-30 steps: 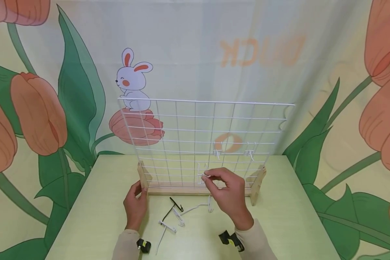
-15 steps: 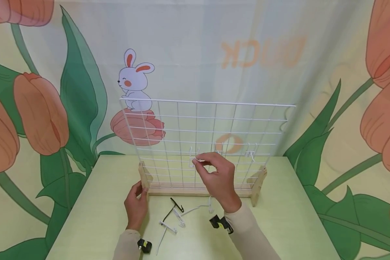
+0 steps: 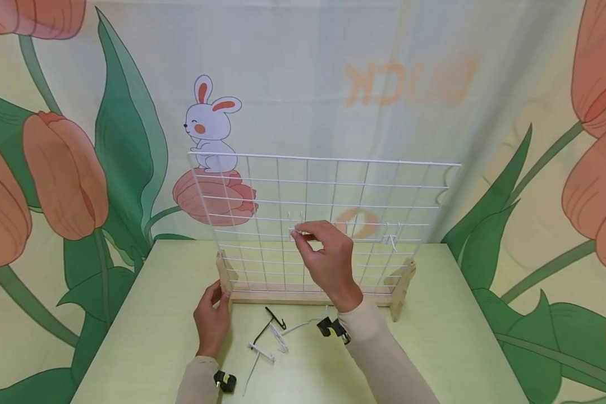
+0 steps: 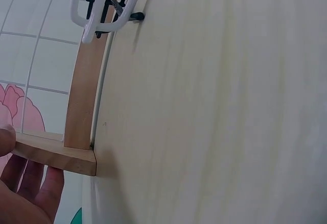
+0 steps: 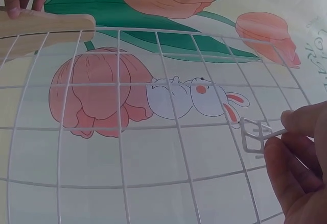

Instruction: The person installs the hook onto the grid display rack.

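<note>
A white wire grid panel [image 3: 323,159] stands upright in a wooden stand [image 3: 293,299]. My left hand [image 3: 212,322] grips the stand's left wooden foot [image 4: 56,155], thumb on one face and fingers on the other. Between thumb and forefinger, my right hand [image 3: 328,258] pinches the stem of a white wire hook [image 5: 253,137]. The hook's square back frame faces the grid, left of the panel's middle, and overlaps its wires in both views. Another white hook [image 3: 391,240] hangs on the grid to the right; a second hung hook is mostly hidden behind my right hand.
On the table [image 3: 146,325], in front of the stand, lie a black hook [image 3: 262,332] and several white hooks [image 3: 260,352], some overlapping. The right wooden foot [image 3: 399,294] holds the far end of the panel. Behind hangs a printed curtain [image 3: 293,67] with tulips and a rabbit.
My right hand has moved up and to the left along the grid with the white hook, now covering most of one hung hook. My left hand has stayed on the wooden foot.
</note>
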`<act>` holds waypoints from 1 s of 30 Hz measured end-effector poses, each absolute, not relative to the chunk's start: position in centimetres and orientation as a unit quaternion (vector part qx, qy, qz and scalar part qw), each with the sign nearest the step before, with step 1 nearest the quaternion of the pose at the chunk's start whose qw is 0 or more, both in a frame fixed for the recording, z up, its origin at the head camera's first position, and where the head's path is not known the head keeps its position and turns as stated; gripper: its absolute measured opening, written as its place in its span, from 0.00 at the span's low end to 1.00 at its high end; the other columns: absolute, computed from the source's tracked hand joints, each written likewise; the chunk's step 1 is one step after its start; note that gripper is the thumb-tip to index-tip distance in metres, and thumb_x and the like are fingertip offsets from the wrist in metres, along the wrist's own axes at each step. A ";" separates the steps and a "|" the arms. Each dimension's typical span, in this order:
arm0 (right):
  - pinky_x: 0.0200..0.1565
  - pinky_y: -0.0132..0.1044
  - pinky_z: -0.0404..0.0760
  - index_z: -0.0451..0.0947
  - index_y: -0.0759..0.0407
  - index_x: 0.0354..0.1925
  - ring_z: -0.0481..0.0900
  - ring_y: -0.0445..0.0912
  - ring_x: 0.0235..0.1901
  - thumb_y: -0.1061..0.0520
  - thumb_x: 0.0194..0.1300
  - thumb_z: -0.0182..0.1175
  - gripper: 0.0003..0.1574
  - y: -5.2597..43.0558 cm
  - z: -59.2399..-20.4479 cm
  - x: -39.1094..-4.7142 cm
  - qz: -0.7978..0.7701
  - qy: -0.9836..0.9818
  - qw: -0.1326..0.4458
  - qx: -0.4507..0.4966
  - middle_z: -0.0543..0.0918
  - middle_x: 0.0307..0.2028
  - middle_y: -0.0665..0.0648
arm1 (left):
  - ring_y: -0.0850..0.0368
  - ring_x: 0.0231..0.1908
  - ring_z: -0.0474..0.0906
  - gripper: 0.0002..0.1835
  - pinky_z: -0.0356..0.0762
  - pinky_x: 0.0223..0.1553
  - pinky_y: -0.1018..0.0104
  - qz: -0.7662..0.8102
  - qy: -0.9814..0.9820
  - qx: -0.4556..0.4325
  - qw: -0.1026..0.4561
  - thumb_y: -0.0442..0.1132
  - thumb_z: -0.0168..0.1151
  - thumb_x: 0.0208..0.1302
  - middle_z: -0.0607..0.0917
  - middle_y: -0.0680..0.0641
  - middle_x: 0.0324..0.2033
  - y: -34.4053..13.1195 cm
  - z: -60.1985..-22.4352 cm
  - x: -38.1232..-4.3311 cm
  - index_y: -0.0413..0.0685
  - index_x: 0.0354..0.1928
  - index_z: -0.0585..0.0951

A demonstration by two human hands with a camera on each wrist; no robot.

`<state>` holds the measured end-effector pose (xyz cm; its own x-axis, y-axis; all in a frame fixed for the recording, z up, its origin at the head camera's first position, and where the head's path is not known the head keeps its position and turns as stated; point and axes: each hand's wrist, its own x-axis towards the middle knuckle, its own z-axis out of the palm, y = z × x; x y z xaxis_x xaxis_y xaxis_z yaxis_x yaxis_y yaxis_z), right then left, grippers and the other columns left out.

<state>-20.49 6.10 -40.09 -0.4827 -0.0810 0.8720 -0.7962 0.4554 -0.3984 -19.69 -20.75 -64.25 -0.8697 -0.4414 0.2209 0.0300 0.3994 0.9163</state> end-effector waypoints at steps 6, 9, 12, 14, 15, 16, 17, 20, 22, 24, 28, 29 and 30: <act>0.42 0.39 0.90 0.90 0.63 0.42 0.92 0.48 0.37 0.63 0.64 0.75 0.07 5.6 -40.2 -20.9 0.421 -0.753 0.415 0.288 0.92 0.37 0.58 | 0.43 0.58 0.86 0.19 0.85 0.56 0.43 -0.537 -0.805 0.130 0.216 0.39 0.64 0.77 0.88 0.41 0.58 -20.8 -64.0 -19.6 0.50 0.67 0.81; 0.42 0.39 0.90 0.90 0.63 0.42 0.91 0.48 0.37 0.62 0.65 0.74 0.07 5.3 -40.6 -21.1 0.412 -0.762 0.409 0.287 0.92 0.38 0.58 | 0.44 0.58 0.86 0.19 0.86 0.54 0.49 -0.535 -0.804 0.136 0.218 0.41 0.65 0.77 0.88 0.42 0.57 -20.8 -64.1 -19.5 0.51 0.66 0.82; 0.41 0.41 0.91 0.90 0.63 0.41 0.91 0.48 0.37 0.61 0.66 0.74 0.06 5.1 -40.9 -21.3 0.403 -0.770 0.404 0.286 0.92 0.37 0.58 | 0.45 0.57 0.87 0.18 0.86 0.51 0.62 -0.535 -0.803 0.142 0.220 0.42 0.65 0.76 0.89 0.43 0.57 -20.9 -64.2 -19.5 0.52 0.65 0.82; 0.40 0.42 0.90 0.90 0.62 0.41 0.90 0.48 0.36 0.62 0.67 0.73 0.05 4.9 -41.2 -21.3 0.396 -0.775 0.404 0.284 0.92 0.37 0.57 | 0.45 0.56 0.88 0.18 0.85 0.49 0.68 -0.535 -0.802 0.146 0.223 0.43 0.66 0.76 0.89 0.43 0.56 -21.0 -64.3 -19.4 0.53 0.64 0.83; 0.40 0.41 0.90 0.90 0.62 0.41 0.90 0.48 0.35 0.62 0.67 0.73 0.04 4.9 -41.3 -21.3 0.392 -0.778 0.402 0.283 0.92 0.37 0.57 | 0.45 0.56 0.88 0.18 0.85 0.49 0.69 -0.534 -0.802 0.147 0.225 0.43 0.66 0.76 0.89 0.43 0.56 -21.0 -64.3 -19.5 0.53 0.63 0.83; 0.39 0.41 0.90 0.90 0.61 0.40 0.90 0.47 0.35 0.62 0.67 0.73 0.04 4.8 -41.4 -21.3 0.387 -0.780 0.402 0.282 0.91 0.37 0.56 | 0.44 0.55 0.88 0.17 0.86 0.49 0.68 -0.534 -0.801 0.146 0.227 0.43 0.66 0.76 0.89 0.43 0.56 -21.0 -64.3 -19.5 0.52 0.63 0.83; 0.39 0.41 0.89 0.90 0.60 0.40 0.89 0.47 0.34 0.62 0.67 0.73 0.04 4.8 -41.5 -21.2 0.381 -0.784 0.402 0.281 0.91 0.36 0.56 | 0.44 0.55 0.89 0.17 0.86 0.49 0.65 -0.533 -0.802 0.147 0.229 0.43 0.66 0.76 0.89 0.42 0.56 -20.9 -64.3 -19.5 0.52 0.63 0.84; 0.37 0.39 0.88 0.90 0.59 0.39 0.88 0.46 0.33 0.61 0.65 0.74 0.04 4.8 -41.8 -21.0 0.364 -0.792 0.404 0.280 0.91 0.36 0.55 | 0.41 0.53 0.89 0.17 0.87 0.52 0.51 -0.529 -0.804 0.142 0.234 0.42 0.65 0.77 0.90 0.40 0.55 -20.8 -64.2 -19.5 0.50 0.63 0.84; 0.36 0.39 0.88 0.90 0.59 0.39 0.87 0.46 0.32 0.62 0.64 0.75 0.04 4.8 -42.0 -20.9 0.357 -0.793 0.407 0.280 0.91 0.35 0.55 | 0.40 0.52 0.89 0.17 0.86 0.53 0.44 -0.528 -0.804 0.138 0.235 0.41 0.65 0.77 0.90 0.39 0.54 -20.7 -64.1 -19.5 0.49 0.63 0.84; 0.37 0.39 0.88 0.90 0.59 0.38 0.88 0.46 0.33 0.62 0.64 0.75 0.04 4.8 -42.2 -20.8 0.352 -0.793 0.410 0.281 0.91 0.36 0.55 | 0.40 0.52 0.89 0.17 0.85 0.53 0.42 -0.525 -0.807 0.135 0.235 0.41 0.64 0.77 0.90 0.39 0.54 -20.6 -64.1 -19.6 0.50 0.63 0.83; 0.40 0.40 0.89 0.90 0.59 0.40 0.89 0.46 0.36 0.62 0.64 0.75 0.05 4.7 -42.5 -20.7 0.348 -0.793 0.410 0.286 0.92 0.38 0.55 | 0.40 0.52 0.89 0.17 0.85 0.53 0.41 -0.518 -0.811 0.135 0.236 0.42 0.64 0.77 0.90 0.39 0.54 -20.7 -64.1 -19.8 0.50 0.64 0.83; 0.40 0.39 0.89 0.90 0.59 0.40 0.89 0.46 0.36 0.62 0.64 0.75 0.06 4.7 -42.6 -20.7 0.346 -0.794 0.409 0.287 0.92 0.38 0.55 | 0.40 0.52 0.90 0.17 0.86 0.53 0.42 -0.515 -0.812 0.137 0.237 0.42 0.64 0.77 0.90 0.39 0.54 -20.8 -64.1 -19.7 0.51 0.64 0.83; 0.40 0.39 0.89 0.90 0.59 0.41 0.89 0.46 0.37 0.62 0.64 0.75 0.06 4.7 -42.7 -20.7 0.346 -0.795 0.407 0.288 0.92 0.39 0.55 | 0.40 0.51 0.90 0.17 0.86 0.53 0.42 -0.515 -0.812 0.138 0.238 0.42 0.64 0.77 0.90 0.39 0.54 -20.8 -64.1 -19.7 0.51 0.63 0.83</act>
